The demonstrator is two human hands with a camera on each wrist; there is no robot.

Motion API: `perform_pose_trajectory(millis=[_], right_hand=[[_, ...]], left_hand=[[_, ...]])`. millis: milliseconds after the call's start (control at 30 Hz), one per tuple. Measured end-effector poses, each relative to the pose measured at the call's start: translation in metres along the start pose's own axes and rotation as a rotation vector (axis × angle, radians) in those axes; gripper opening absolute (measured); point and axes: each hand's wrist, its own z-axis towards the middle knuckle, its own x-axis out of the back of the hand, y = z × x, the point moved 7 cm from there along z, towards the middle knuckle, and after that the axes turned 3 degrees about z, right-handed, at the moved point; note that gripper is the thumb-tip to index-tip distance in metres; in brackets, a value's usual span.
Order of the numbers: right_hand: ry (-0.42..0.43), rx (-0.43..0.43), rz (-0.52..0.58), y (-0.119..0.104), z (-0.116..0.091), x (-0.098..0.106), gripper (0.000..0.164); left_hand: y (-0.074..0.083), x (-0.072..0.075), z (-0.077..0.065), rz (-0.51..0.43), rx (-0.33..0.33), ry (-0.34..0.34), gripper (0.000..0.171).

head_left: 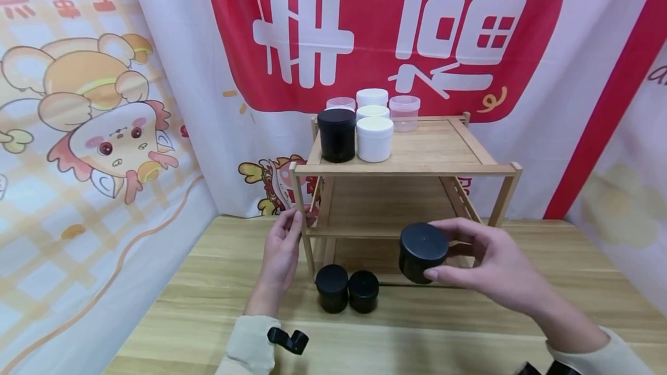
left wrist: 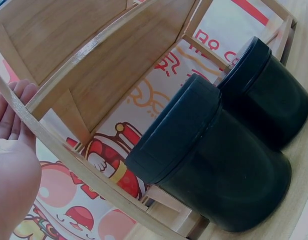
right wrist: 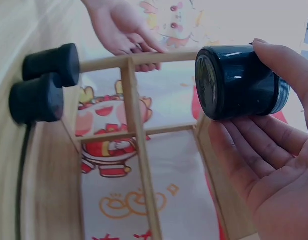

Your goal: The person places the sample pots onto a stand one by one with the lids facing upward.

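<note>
My right hand [head_left: 497, 265] holds a black lidded jar [head_left: 423, 253] between thumb and fingers, in front of the wooden shelf rack [head_left: 417, 169]. In the right wrist view, the jar [right wrist: 239, 82] lies sideways across the fingers, with the thumb on its upper side. My left hand [head_left: 283, 245] grips the rack's front left post [head_left: 307, 253], its fingers partly hidden behind the wood. Two more black jars [head_left: 332, 288] [head_left: 363, 291] stand side by side on the table at the rack's foot. They loom large in the left wrist view, the nearer jar [left wrist: 214, 155] overlapping the other.
On the top shelf, at its left, stand a large black jar [head_left: 337, 135], several white jars [head_left: 374, 139] and clear tubs [head_left: 404, 113]. The middle shelf [head_left: 385, 204] and bottom shelf lie below. Printed cloth [head_left: 250, 91] hangs behind the wooden table [head_left: 208, 288].
</note>
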Motion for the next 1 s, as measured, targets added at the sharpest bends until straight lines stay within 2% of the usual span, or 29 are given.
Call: perform_pose_trajectory(millis=[267,400,633,833,1000], right_hand=[[0.063,0.046,-0.045,-0.012,0.002,0.021,0.056],[0.091,0.036,-0.082,-0.018,0.011,0.034,0.057],[0.102,-0.021,-0.117,-0.032,0.033,0.054,0.057],[0.108,-0.079,-0.114,-0.041,0.056,0.069,0.061],[0.112,-0.116,-0.113,-0.05,0.078,0.077,0.063]], left_hand=[[0.001,-0.001,0.0,-0.008,-0.003,0.0,0.019],[0.0,-0.001,0.0,-0.007,0.0,0.003,0.02],[0.001,-0.002,-0.001,-0.01,-0.008,-0.004,0.021],[0.0,-0.001,-0.001,-0.003,-0.005,-0.008,0.03],[0.001,-0.001,-0.001,-0.008,-0.007,-0.005,0.021]])
